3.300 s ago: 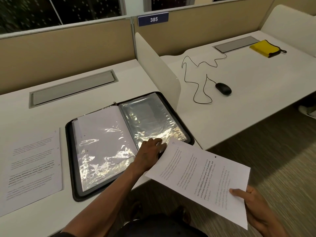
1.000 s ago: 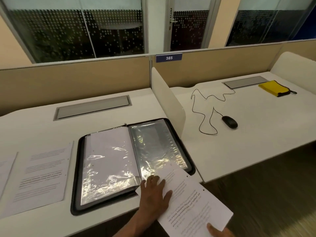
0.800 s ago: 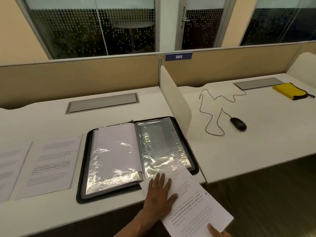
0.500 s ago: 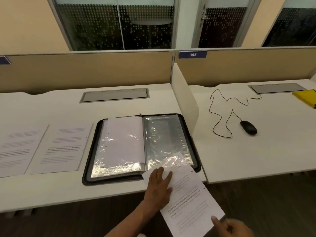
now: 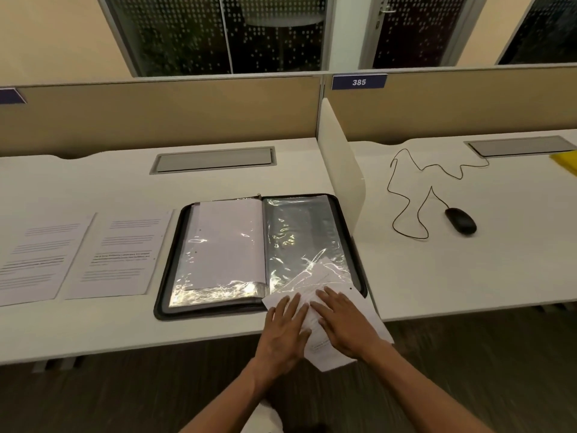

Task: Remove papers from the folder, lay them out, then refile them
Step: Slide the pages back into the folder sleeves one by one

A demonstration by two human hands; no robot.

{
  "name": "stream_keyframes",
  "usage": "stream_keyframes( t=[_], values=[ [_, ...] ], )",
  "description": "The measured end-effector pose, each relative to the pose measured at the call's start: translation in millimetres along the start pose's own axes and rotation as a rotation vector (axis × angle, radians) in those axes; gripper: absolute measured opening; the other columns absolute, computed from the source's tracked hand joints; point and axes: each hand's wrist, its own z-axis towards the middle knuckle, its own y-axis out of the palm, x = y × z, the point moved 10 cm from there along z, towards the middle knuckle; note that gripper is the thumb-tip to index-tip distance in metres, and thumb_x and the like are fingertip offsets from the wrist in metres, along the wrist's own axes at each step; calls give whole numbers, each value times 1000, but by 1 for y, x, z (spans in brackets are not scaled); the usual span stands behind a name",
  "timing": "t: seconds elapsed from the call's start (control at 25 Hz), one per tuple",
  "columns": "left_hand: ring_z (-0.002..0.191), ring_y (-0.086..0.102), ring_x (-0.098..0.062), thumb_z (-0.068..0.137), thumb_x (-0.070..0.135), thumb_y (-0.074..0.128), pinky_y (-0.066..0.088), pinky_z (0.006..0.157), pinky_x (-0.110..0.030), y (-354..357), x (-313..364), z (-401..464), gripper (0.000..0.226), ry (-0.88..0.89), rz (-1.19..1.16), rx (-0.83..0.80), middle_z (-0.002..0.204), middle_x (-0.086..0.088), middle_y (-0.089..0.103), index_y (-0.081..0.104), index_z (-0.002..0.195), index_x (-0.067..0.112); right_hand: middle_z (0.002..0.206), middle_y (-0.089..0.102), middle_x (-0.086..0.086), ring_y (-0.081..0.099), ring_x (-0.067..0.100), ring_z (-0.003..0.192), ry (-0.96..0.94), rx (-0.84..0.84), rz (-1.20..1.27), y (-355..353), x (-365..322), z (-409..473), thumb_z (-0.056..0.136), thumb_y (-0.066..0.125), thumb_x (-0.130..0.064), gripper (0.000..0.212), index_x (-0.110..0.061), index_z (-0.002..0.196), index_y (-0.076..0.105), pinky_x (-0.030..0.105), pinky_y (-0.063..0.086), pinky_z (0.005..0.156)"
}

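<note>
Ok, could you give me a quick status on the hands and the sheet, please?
Left hand and right hand flat on the sheet. Sheet part-way into the folder right sleeve, askew. Two papers laid out left.

dim warm indoor light from overhead; glare on the plastic sleeves [image 5: 299,242]; edges bowed; print blurred
</note>
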Motion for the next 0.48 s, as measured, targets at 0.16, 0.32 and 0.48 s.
stream_keyframes(
  t=[0.16,0.32,0.48],
  values=[
    [152,-12,-18,101,57,22,-8,123,-42,8,-1,0,65,71,1,-23,165,4,-7,10,158,28,164,-5,-6,-5,11,153,71,30,14,10,12,-3,105,19,-48,58,-27,160,16,37,1,126],
    [153,1,-22,102,57,27,7,124,-46,7,-3,3,63,178,6,3,164,0,2,23,156,24,159,38,7,38,24,145,181,66,2,21,17,-18,105,24,-50,58,-19,151,41,41,35,115],
    [153,-7,-23,103,56,28,-6,121,-34,4,-8,7,64,211,-35,39,165,-2,-4,16,157,25,149,51,10,51,25,136,275,95,-10,18,14,-15,106,17,-51,61,-16,144,50,38,37,109]
  ],
)
